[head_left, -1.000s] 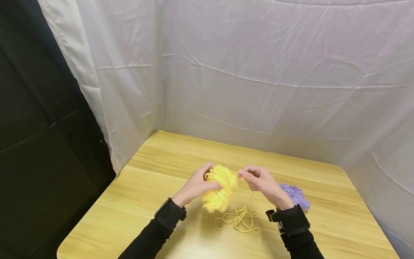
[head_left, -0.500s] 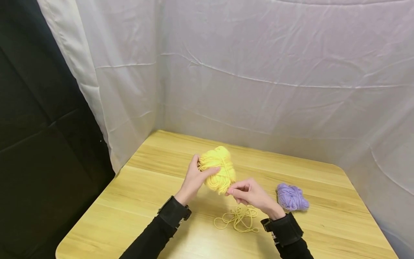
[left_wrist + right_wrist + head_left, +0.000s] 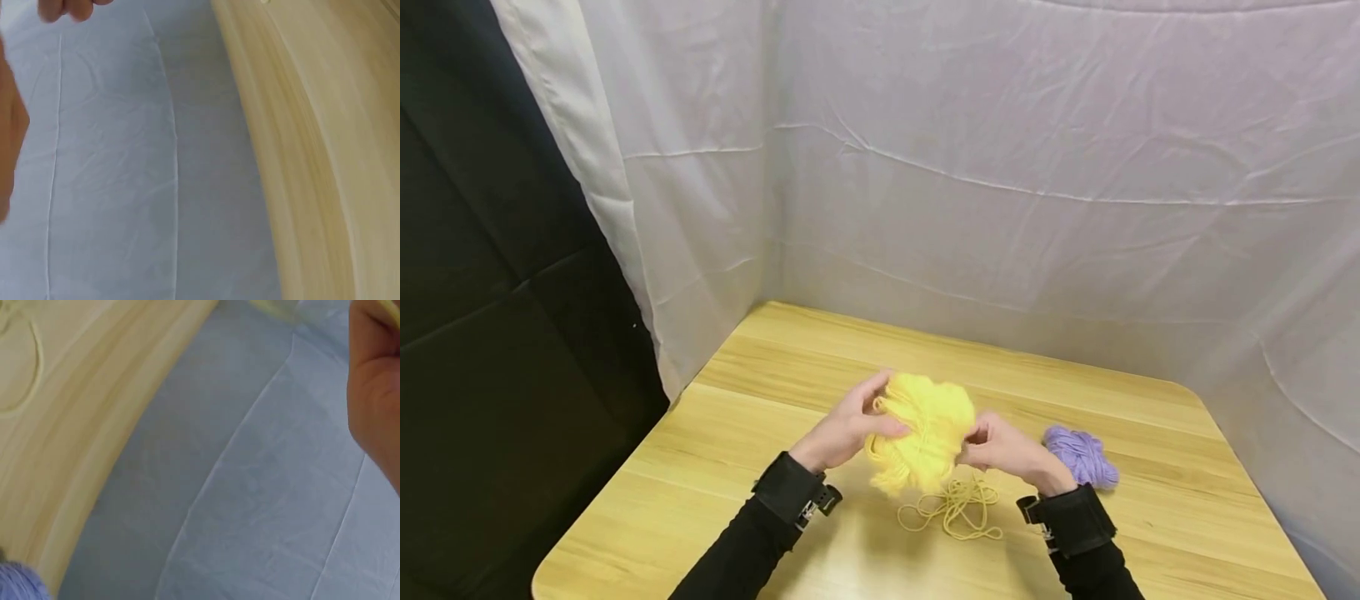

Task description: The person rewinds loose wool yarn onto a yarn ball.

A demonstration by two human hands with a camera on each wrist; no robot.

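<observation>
The left hand (image 3: pixel 846 429) grips the yellow yarn skein (image 3: pixel 925 442) from its left side, thumb laid across the front and fingers curled behind it. The right hand (image 3: pixel 1003 446) pinches the skein's right edge with curled fingers. Held between the 2 hands, the skein hangs just above the wooden table (image 3: pixel 715 467). A loose tangle of yellow strand (image 3: pixel 955 510) lies on the table directly under it. A purple yarn skein (image 3: pixel 1081 457) rests just beyond the right wrist. A white cloth backdrop (image 3: pixel 1000 167) stands behind the table.
</observation>
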